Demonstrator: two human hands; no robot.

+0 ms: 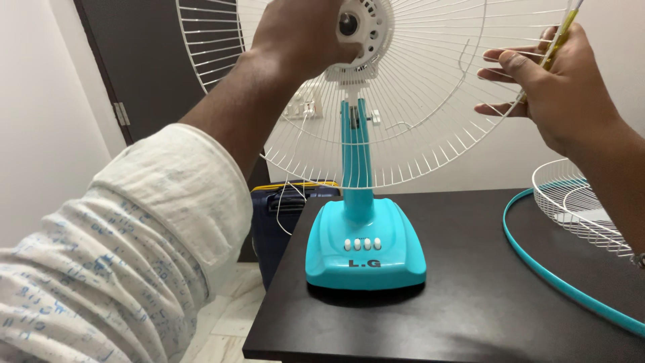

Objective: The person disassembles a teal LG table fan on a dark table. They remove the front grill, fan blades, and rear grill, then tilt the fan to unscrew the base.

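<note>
Left hand is gripping the white motor hub of the table fan, fingers closed round it, steadying the rear wire guard on the turquoise stand. Right hand is pinching a thin yellow-handled screwdriver against the guard's rim, other fingers spread through the wires. Fan is standing upright on the dark table; front guard and turquoise ring are lying to the right. Looks like rear-guard fitting; next move probably calls for bringing the tool to the hub
</note>
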